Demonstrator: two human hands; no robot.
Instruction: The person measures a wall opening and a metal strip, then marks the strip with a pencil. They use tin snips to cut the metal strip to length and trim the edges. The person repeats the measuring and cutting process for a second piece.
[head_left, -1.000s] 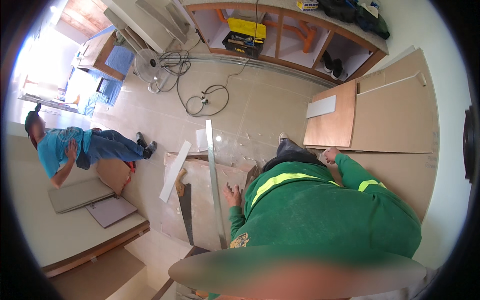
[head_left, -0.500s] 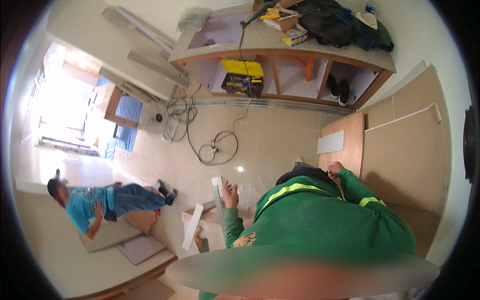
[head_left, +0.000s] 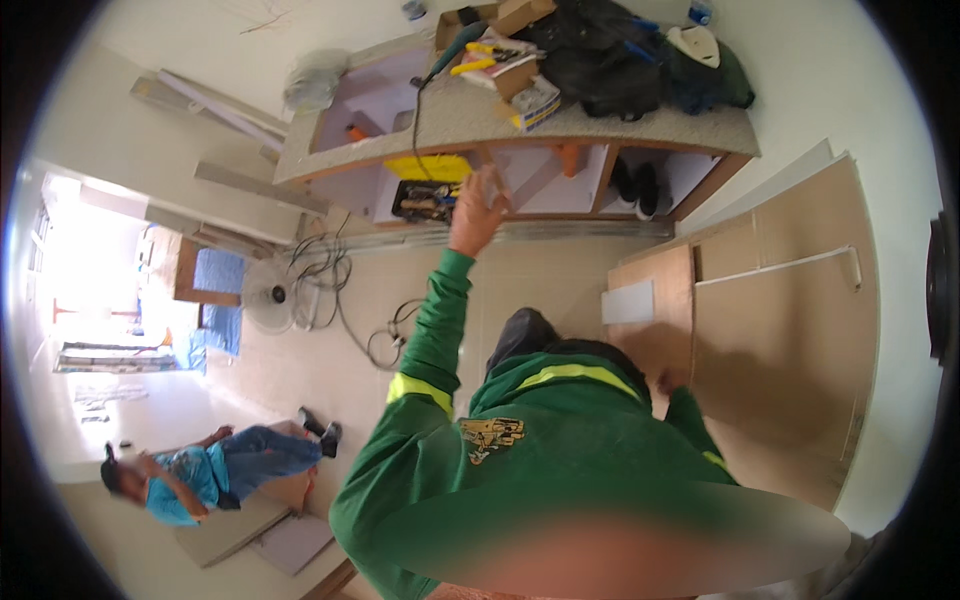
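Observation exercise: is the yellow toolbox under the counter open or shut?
Open: the yellow toolbox has its lid raised, tools visible inside.

A counter [head_left: 600,125] runs across the far side of the room, against the wall. On it lie a box [head_left: 535,103], hand tools [head_left: 478,55] and, toward its right end, a heap of bags [head_left: 610,60]; a sink [head_left: 375,100] is set into its left part. Under the counter stands a toolbox [head_left: 428,200], with a pair of shoes [head_left: 637,185] to its right. The left hand [head_left: 478,215] is raised in front of the counter's edge, above the toolbox. Cables [head_left: 340,290] trail over the floor left of the arm, beside a fan [head_left: 268,305]. Boards [head_left: 780,320] lean at the right, the right hand [head_left: 668,380] just before them. At lower left another person [head_left: 190,470] sits on the floor beside flat panels [head_left: 255,530].
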